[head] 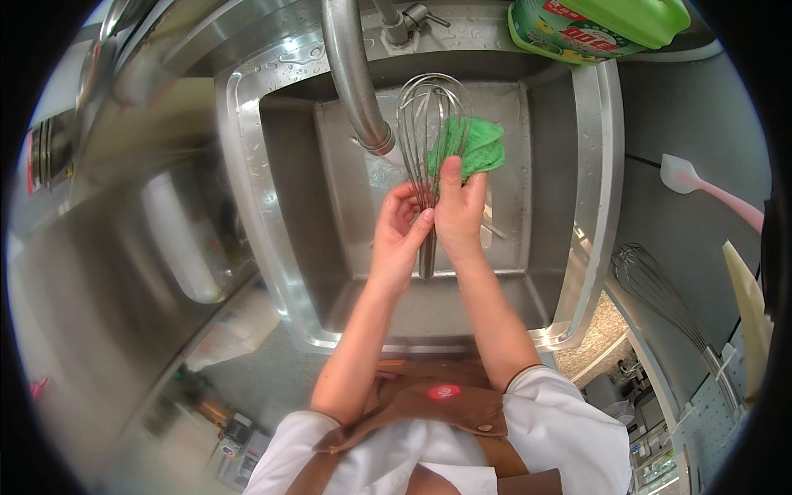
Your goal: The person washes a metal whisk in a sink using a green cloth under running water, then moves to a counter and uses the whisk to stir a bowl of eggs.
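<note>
Over the stainless steel sink (pixel 550 260), I hold a metal balloon whisk (pixel 405 117) with its wire loops pointing toward the faucet. My left hand (pixel 399 226) grips it where the wires meet the handle, thumb across the front. A green cloth (pixel 486 145) is in my right hand (pixel 461 216), pressed against the right side of the wires. The whisk's handle (pixel 427 257) sticks out below both hands. Just left of the whisk hangs the spout of the faucet (pixel 356 86); water appears to run from its mouth toward the wires.
A green detergent jug (pixel 581 31) stands at the sink's back right corner, near the faucet lever (pixel 424 17). On the right wall are a spatula with a pink handle (pixel 724 195) and another whisk (pixel 662 297). A steel counter (pixel 111 297) lies to the left.
</note>
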Action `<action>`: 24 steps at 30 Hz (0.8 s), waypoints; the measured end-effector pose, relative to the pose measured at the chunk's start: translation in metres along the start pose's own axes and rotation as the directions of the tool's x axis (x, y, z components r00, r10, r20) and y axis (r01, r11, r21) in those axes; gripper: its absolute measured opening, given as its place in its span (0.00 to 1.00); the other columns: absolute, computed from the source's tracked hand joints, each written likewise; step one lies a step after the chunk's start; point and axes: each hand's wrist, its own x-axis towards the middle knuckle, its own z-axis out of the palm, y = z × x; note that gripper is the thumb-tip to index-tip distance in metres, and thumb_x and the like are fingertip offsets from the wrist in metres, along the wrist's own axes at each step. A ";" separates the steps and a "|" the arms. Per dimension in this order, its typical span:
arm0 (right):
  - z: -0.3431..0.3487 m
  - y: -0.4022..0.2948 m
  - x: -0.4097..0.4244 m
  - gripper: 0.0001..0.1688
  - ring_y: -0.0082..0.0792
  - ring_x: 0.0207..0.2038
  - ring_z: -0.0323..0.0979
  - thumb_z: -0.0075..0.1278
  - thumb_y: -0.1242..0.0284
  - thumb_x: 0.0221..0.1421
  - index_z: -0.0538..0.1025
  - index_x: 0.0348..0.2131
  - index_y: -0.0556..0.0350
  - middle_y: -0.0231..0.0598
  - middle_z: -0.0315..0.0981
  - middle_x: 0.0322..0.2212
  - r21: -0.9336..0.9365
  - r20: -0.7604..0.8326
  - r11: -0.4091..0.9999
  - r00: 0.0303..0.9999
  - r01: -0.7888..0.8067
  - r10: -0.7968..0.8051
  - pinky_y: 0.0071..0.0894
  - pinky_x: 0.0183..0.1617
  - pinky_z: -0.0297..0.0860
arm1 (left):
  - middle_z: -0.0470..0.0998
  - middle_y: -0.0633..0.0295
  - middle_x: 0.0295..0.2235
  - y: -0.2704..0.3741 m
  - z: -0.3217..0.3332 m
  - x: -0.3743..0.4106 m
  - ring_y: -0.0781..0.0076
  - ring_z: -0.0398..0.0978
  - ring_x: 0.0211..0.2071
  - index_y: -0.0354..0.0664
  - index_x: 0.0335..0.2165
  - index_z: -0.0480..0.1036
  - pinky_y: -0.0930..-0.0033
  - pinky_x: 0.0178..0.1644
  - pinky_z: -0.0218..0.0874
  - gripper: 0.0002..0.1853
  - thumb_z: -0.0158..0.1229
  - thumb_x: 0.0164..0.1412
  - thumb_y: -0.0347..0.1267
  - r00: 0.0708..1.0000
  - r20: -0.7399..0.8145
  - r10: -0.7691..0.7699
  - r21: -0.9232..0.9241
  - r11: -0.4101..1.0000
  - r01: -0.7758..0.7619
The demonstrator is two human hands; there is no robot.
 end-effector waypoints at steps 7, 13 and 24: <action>-0.015 -0.023 0.015 0.32 0.25 0.30 0.68 0.32 0.44 0.64 0.69 0.44 0.51 0.32 0.72 0.33 0.365 0.265 0.845 0.914 -0.389 0.307 0.24 0.26 0.61 | 0.74 0.61 0.37 0.006 -0.012 0.005 0.73 0.72 0.35 0.38 0.49 0.66 0.70 0.43 0.65 0.16 0.50 0.66 0.35 0.995 0.028 -0.091 -0.091 0.992 0.093; -0.015 -0.022 0.010 0.31 0.25 0.25 0.66 0.30 0.44 0.64 0.70 0.41 0.51 0.31 0.72 0.28 0.316 0.296 0.816 0.867 -0.485 0.401 0.26 0.22 0.61 | 0.74 0.62 0.32 0.005 -0.012 0.006 0.75 0.71 0.31 0.38 0.46 0.67 0.74 0.39 0.65 0.15 0.47 0.68 0.37 0.997 0.007 -0.076 -0.038 0.996 0.076; -0.019 -0.024 0.001 0.15 0.38 0.23 0.71 0.36 0.65 0.66 0.68 0.39 0.59 0.42 0.69 0.23 0.392 0.446 0.710 0.796 -0.585 0.409 0.39 0.24 0.70 | 0.72 0.58 0.25 0.017 -0.023 0.016 0.76 0.66 0.20 0.43 0.35 0.60 0.76 0.22 0.58 0.16 0.38 0.70 0.44 0.991 0.000 -0.135 -0.169 0.977 0.133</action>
